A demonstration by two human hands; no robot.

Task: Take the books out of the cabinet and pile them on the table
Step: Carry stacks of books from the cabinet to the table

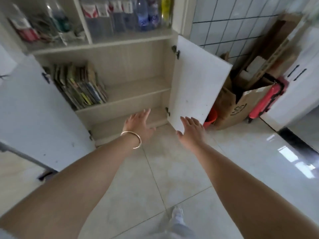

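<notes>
Both hands, left hand and right hand, reached empty toward the open cabinet, fingers spread; books leaned inside on its left shelf end.

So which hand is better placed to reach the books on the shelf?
Left, probably. The left hand is open on the same side as the books; the right hand is open by the right door.

You faced a cream cabinet with white doors; its books showed green, yellow and blue spines. Bottles above carried blue labels. Your left wrist wore a gold bangle. Beside stood a brown carton and red suitcase; the wall tiles were white, dark-grouted.
</notes>
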